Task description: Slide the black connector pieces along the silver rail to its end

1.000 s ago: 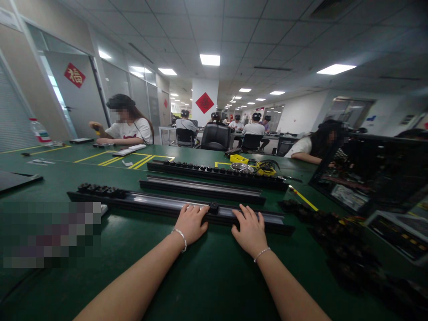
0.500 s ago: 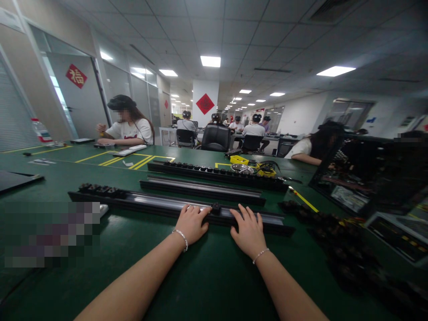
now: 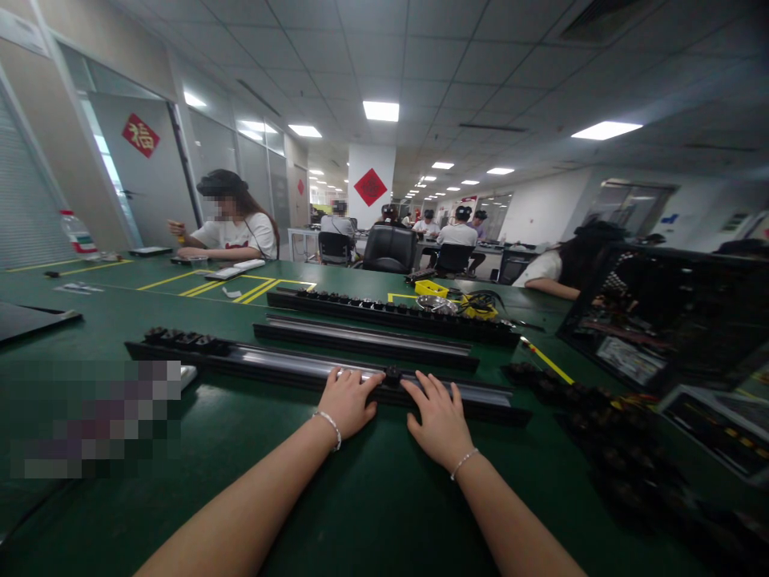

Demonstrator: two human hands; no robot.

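Note:
A long black rail (image 3: 288,366) with a shiny channel lies across the green table, nearest to me. Several small black parts (image 3: 180,340) sit in its left end. One small black block (image 3: 392,374) stands in the channel between my hands. My left hand (image 3: 348,403) rests on the rail with fingers apart, its index fingertip at the block's left side. On the block's right, my right hand (image 3: 440,417) has its fingers spread over the rail, a fingertip close to the block. Neither hand is closed round anything.
Behind lie a shorter rail (image 3: 366,340) and a rail filled with black parts (image 3: 390,314). Dark parts are heaped (image 3: 625,457) at right, near an open black case (image 3: 661,320). Yellow trays (image 3: 431,288) stand farther back. A person (image 3: 231,224) sits at the far left side.
My right hand has moved slightly left, closer to the small block. My left hand keeps its place on the rail. The view has shifted a little.

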